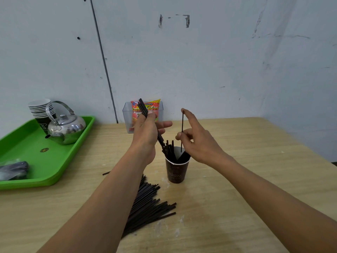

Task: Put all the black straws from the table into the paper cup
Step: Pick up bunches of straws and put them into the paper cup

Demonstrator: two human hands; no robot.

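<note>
Beside the green tray point(21, 143), both hands point(145, 132) point(198, 143) grip black straws point(142, 106) above the paper cup point(176, 172).

A green tray point(32, 143) lies at the left edge of the wooden desk point(246, 170). On its far part stands a shiny metal kettle point(67, 127), handle up and spout pointing left. Just behind it is a stack of cups point(41, 110), dark with white rims. A small round sticker point(44, 150) sits on the tray floor, and a crumpled grey bag point(13, 169) lies at the tray's near left. Against the pale, scuffed wall point(218, 61) stands a clear box point(126, 115) holding a red and yellow snack packet point(155, 106) that reads "Fries". A thin dark line point(104, 61) runs down the wall to the desk.
</note>
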